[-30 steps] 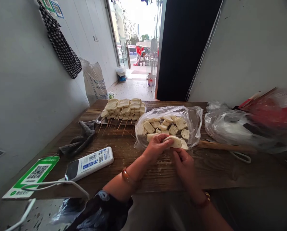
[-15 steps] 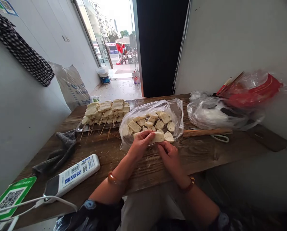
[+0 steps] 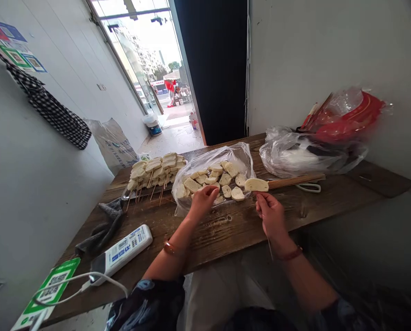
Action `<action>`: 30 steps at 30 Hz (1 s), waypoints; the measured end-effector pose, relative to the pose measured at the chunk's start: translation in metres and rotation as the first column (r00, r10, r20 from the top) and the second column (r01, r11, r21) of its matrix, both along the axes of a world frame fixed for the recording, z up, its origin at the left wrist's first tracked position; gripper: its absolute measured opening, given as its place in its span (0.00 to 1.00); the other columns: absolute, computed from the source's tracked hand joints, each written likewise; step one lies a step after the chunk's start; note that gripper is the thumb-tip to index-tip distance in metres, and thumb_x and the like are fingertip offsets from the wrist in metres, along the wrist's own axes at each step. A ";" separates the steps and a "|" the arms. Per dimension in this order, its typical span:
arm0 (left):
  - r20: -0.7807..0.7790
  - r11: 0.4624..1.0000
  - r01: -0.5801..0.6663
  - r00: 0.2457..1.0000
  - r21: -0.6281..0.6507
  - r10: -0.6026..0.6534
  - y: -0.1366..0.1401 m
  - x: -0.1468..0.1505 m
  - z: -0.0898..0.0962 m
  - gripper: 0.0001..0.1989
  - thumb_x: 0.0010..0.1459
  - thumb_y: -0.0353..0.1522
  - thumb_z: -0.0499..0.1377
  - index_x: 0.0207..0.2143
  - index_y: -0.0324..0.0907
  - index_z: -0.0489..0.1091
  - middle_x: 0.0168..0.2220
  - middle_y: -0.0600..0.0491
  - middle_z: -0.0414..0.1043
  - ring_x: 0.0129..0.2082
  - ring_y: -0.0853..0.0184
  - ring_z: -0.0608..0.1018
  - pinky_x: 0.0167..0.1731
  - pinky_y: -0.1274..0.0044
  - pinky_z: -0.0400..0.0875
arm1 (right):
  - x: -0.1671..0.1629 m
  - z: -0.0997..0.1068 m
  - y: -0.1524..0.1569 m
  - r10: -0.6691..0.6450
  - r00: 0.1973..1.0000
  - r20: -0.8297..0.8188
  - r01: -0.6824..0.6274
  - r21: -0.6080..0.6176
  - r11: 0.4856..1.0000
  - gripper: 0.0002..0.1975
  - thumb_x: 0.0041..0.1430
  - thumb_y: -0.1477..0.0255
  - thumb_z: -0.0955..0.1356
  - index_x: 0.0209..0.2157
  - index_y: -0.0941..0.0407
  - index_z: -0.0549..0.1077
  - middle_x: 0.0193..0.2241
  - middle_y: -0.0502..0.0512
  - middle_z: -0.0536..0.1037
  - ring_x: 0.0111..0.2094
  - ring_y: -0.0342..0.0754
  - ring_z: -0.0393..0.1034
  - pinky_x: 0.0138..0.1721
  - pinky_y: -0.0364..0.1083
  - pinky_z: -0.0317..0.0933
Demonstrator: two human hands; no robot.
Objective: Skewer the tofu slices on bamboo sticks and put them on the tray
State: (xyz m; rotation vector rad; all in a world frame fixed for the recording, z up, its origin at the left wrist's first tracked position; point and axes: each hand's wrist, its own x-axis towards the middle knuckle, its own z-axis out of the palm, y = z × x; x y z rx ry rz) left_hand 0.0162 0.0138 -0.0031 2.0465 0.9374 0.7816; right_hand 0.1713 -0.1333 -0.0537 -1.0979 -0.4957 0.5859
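Observation:
In my right hand (image 3: 271,212) a thin wooden skewer (image 3: 269,248) is pinched; its lower end sticks out beneath the hand. A pale slice of steamed bun (image 3: 257,185) sits on the skewer's top, just above the fingertips. My left hand (image 3: 204,200) is at the near side of an opened clear plastic bag (image 3: 242,154), fingers curled together among loose bun slices (image 3: 231,169). Whether those fingers grip a slice is hidden. Left of the bag, skewered bun slices (image 3: 154,166) are piled on a tray, sticks pointing towards me.
A bundle of bare skewers (image 3: 295,180) lies right of the bag, beside a green-white loop handle (image 3: 309,187). Behind are plastic bags (image 3: 291,156) and a red package (image 3: 352,117). At left lie a dark cloth (image 3: 104,230), a white power bank (image 3: 128,246) with cable, and a QR card (image 3: 54,287).
My right hand has moved right and up with the skewered slice, away from the left hand. My left hand has let go of that slice and stays by the bag. The view has tilted.

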 end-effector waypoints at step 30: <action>0.197 0.995 0.006 0.980 -0.096 0.013 -0.018 0.056 0.013 0.12 0.51 0.37 0.60 0.36 0.41 0.66 0.25 0.59 0.67 0.24 0.72 0.70 0.26 0.79 0.64 | -0.002 0.005 -0.003 0.038 0.994 0.100 -0.033 -0.051 0.998 0.17 0.55 0.57 0.68 0.34 0.58 0.75 0.17 0.44 0.63 0.18 0.39 0.53 0.18 0.40 0.46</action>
